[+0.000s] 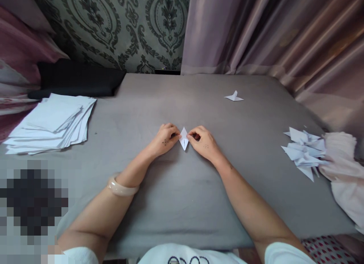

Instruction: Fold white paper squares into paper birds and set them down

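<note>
A small white piece of folded paper [184,139], diamond-shaped with a slit down its lower middle, is held between my two hands over the grey cloth. My left hand [166,138] pinches its left corner between thumb and fingertips. On the opposite corner, my right hand [203,141] has the same kind of pinch. The paper's top and bottom points show between the hands, while the fingertips cover its side corners.
Stacked white paper sheets [51,122] lie at the left, before a folded black cloth [82,78]. One folded paper bird [234,97] sits far right of centre. Several more folded paper pieces [305,150] are piled at the right beside a pale bunched cloth [345,173]. Curtains [227,29] hang behind.
</note>
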The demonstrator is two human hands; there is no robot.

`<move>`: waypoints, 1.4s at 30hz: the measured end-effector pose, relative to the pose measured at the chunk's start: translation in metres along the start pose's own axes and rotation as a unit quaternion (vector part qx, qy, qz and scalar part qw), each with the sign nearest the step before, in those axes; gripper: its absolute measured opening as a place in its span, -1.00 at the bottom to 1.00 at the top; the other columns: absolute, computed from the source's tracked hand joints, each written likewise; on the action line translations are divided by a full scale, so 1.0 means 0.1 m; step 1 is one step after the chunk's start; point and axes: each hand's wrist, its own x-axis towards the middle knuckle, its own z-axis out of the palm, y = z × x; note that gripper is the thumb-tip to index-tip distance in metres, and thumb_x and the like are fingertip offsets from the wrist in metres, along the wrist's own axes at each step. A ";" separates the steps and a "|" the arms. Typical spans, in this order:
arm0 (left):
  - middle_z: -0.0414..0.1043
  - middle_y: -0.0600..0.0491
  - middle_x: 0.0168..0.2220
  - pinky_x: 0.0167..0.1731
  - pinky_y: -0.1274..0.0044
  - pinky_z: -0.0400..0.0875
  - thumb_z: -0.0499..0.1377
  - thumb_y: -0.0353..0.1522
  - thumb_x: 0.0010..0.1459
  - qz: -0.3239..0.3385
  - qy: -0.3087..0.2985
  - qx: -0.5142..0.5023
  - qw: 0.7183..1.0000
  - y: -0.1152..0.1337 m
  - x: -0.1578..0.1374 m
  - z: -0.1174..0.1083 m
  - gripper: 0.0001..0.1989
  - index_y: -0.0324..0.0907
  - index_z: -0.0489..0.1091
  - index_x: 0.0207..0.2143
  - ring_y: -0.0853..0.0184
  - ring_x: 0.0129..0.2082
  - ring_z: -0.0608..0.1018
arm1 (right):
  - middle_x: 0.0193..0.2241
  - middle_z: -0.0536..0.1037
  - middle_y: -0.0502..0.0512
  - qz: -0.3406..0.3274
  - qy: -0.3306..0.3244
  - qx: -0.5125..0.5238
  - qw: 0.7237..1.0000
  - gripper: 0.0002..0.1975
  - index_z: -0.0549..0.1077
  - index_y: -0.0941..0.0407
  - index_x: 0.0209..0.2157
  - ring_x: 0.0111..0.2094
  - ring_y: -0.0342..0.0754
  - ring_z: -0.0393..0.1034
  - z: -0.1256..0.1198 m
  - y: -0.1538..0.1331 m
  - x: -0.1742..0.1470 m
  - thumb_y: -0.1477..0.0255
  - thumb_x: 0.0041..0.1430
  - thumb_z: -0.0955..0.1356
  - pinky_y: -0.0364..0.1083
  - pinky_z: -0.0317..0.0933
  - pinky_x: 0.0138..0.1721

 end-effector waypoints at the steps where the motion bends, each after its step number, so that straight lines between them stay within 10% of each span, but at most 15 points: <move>1: 0.41 -0.05 -0.22 -0.07 0.35 0.28 0.11 -0.36 0.18 0.000 0.001 0.003 1.000 0.01 0.00 0.00 -0.87 -0.20 0.44 -0.33 0.23 -0.20 0.39 | -0.31 0.47 0.01 0.000 -0.002 0.000 1.000 -0.89 0.49 0.08 -0.39 -0.36 -0.15 0.37 0.00 0.00 0.00 0.36 0.14 0.34 -0.11 0.26 -0.22; 26: 0.37 -0.03 -0.25 -0.12 0.38 0.28 0.12 -0.39 0.20 0.006 0.034 0.052 0.998 0.06 -0.02 0.04 -0.93 -0.20 0.37 -0.26 0.24 -0.22 0.35 | -0.30 0.41 0.01 0.073 -0.007 0.010 0.997 -0.91 0.43 0.09 -0.42 -0.42 -0.18 0.32 -0.02 -0.03 0.07 0.39 0.03 0.41 -0.10 0.26 -0.26; 42: 0.39 -0.10 -0.21 -0.19 0.45 0.35 -0.07 -0.62 0.13 0.123 -0.119 0.173 0.970 0.25 -0.09 -0.10 -0.60 -0.23 0.45 -0.12 0.20 -0.18 0.40 | -0.28 0.46 0.03 0.062 0.020 -0.006 0.998 -0.86 0.45 0.09 -0.35 -0.42 -0.16 0.30 0.03 -0.04 0.04 0.36 0.03 0.41 -0.09 0.22 -0.28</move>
